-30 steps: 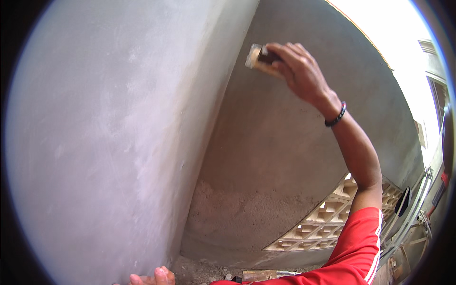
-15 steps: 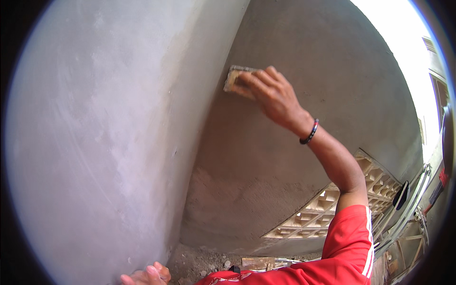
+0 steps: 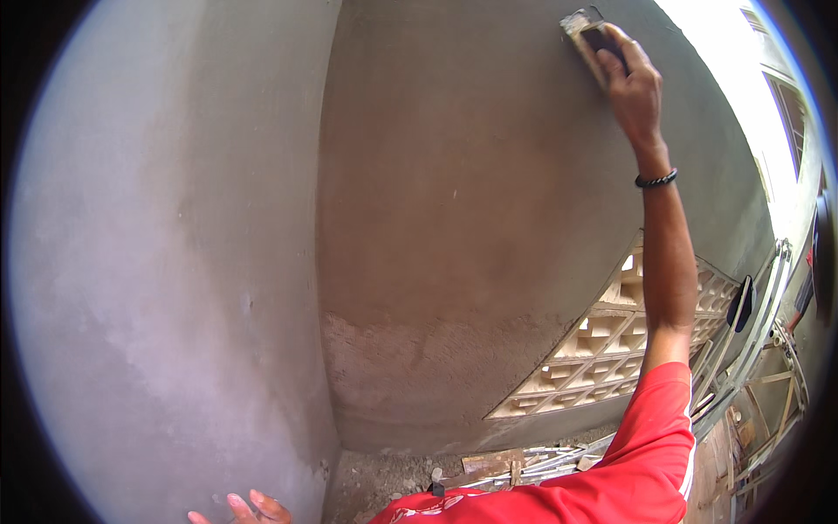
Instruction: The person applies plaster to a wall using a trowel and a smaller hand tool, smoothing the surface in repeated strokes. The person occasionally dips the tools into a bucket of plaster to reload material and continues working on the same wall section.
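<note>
High on the grey plastered wall (image 3: 436, 166), my right hand (image 3: 637, 86) grips a plastering float (image 3: 580, 37) by its dark handle. The float is a narrow rectangle with a pale, mortar-caked end, and its face is turned to the wall. My right arm is stretched almost straight up, with a dark bracelet at the wrist. Down at the lower edge, only the fingers of my left hand (image 3: 253, 508) show. They are spread, with nothing seen in them, in front of the left-hand wall (image 3: 157, 262); whether they touch it I cannot tell.
The two walls meet in a corner left of centre. A rougher, lighter band of plaster (image 3: 436, 349) runs low on the far wall. Pale ventilation blocks (image 3: 602, 336) are set in at the right. Rubble (image 3: 384, 476) and wood scraps (image 3: 493, 463) lie below; long poles (image 3: 751, 349) lean at the right.
My right hand has carried the float up and right, away from the corner, and the arm has straightened. The view has swung right. My left hand's fingers are now more spread.
</note>
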The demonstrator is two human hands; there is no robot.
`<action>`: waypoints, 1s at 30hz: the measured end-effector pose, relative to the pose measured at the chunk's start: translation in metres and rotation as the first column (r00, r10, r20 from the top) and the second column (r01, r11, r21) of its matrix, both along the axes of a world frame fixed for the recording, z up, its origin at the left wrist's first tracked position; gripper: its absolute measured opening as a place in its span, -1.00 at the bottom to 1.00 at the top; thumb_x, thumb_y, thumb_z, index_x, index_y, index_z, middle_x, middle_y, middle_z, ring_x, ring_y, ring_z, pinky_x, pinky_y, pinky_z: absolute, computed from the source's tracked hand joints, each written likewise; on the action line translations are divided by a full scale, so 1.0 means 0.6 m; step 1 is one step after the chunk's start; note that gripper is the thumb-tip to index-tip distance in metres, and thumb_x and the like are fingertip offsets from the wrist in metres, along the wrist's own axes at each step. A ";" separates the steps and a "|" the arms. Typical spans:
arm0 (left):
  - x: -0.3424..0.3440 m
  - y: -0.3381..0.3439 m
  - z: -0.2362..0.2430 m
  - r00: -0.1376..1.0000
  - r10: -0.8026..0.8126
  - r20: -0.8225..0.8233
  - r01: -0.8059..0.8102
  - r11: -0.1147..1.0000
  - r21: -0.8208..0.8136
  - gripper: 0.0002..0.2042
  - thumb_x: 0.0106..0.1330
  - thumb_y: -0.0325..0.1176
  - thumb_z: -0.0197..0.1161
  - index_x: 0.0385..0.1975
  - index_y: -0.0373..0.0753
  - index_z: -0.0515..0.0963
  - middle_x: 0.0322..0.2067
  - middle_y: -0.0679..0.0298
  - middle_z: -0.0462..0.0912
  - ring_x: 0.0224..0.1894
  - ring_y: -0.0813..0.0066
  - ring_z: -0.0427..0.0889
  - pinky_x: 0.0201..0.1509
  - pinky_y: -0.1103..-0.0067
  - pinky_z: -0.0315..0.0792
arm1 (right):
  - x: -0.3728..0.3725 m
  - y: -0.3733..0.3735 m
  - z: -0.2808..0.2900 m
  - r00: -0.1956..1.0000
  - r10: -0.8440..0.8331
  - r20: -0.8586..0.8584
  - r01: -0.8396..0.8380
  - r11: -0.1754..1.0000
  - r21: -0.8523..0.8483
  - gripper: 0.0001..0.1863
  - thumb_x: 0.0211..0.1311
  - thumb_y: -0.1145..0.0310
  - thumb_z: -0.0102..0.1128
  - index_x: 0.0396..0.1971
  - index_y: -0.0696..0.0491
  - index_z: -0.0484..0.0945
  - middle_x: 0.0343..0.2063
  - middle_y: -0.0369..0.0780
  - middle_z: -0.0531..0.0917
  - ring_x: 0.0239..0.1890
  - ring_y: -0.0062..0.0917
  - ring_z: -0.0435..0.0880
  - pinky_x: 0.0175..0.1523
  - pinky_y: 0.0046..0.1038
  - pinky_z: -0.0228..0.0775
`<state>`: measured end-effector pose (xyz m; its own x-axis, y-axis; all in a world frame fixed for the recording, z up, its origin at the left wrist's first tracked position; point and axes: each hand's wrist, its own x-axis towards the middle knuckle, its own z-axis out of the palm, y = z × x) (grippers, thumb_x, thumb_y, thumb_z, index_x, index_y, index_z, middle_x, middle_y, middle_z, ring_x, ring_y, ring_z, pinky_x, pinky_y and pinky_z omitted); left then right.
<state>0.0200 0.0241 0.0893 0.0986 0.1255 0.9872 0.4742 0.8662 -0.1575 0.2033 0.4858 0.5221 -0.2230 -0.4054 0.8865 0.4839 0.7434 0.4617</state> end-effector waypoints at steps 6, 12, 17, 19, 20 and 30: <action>0.016 0.005 0.043 0.998 0.069 -0.001 -0.069 0.997 -0.020 -0.64 0.34 -0.30 0.16 0.12 -0.17 0.48 0.16 -0.02 0.46 0.24 -0.09 0.40 0.31 -0.02 0.18 | -0.074 -0.048 -0.383 0.831 0.131 0.540 -0.078 0.990 -0.119 -0.59 0.09 0.45 0.33 0.00 0.09 0.53 -0.37 -0.24 0.61 -0.33 -0.43 0.55 -0.18 -0.37 0.44; 0.016 0.015 0.049 0.999 0.048 0.000 -0.048 0.999 0.005 -0.64 0.35 -0.32 0.15 0.13 -0.17 0.49 0.23 -0.07 0.40 0.34 -0.25 0.25 0.34 -0.08 0.13 | -0.081 -0.080 -0.243 0.849 0.255 0.463 -0.223 0.967 -0.123 -0.62 0.12 0.48 0.30 -0.02 0.12 0.54 -0.41 -0.18 0.60 -0.35 -0.33 0.54 -0.19 -0.34 0.45; 0.020 0.029 0.055 0.999 0.044 -0.010 -0.044 0.999 0.018 -0.68 0.35 -0.33 0.15 0.09 -0.17 0.54 0.26 -0.08 0.39 0.40 -0.20 0.12 0.35 -0.02 0.15 | -0.112 -0.065 -0.087 0.978 0.163 0.129 -0.163 0.987 -0.010 -0.77 0.21 0.32 0.22 -0.16 0.07 0.59 -0.28 -0.12 0.68 -0.16 -0.26 0.62 -0.09 -0.25 0.46; 0.016 0.024 0.060 0.999 0.034 -0.028 -0.033 0.999 0.020 -0.68 0.35 -0.32 0.15 0.08 -0.16 0.56 0.25 -0.07 0.40 0.41 -0.18 0.12 0.36 0.02 0.15 | -0.124 -0.053 -0.170 0.957 0.095 0.274 -0.095 0.995 -0.015 -0.65 0.20 0.48 0.18 0.02 0.07 0.50 -0.31 -0.15 0.59 -0.23 -0.28 0.56 -0.15 -0.33 0.46; 0.014 0.023 0.062 0.998 0.042 -0.039 -0.041 0.999 0.024 -0.68 0.35 -0.31 0.15 0.08 -0.15 0.56 0.26 -0.05 0.40 0.40 -0.17 0.13 0.36 0.04 0.15 | -0.128 -0.054 -0.236 0.935 0.123 0.333 -0.121 0.992 -0.024 -0.62 0.20 0.52 0.16 0.05 0.07 0.48 -0.32 -0.17 0.56 -0.24 -0.33 0.54 -0.18 -0.37 0.46; 0.010 0.026 0.047 0.996 0.085 -0.022 -0.084 0.995 0.050 -0.71 0.37 -0.27 0.16 0.05 -0.06 0.61 0.27 0.11 0.43 0.40 -0.13 0.15 0.35 0.16 0.19 | 0.102 -0.060 -0.440 0.456 0.687 -0.566 -0.427 -0.389 -0.816 -0.65 0.41 0.38 0.13 0.12 0.16 0.42 -0.11 -0.26 0.66 -0.14 -0.61 0.67 -0.09 -0.54 0.56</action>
<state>0.0258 0.0395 0.1173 0.1139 0.0857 0.9898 0.3958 0.9099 -0.1243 0.2646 0.4498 0.2581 -0.6209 0.5486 0.5599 -0.4572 0.3267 -0.8272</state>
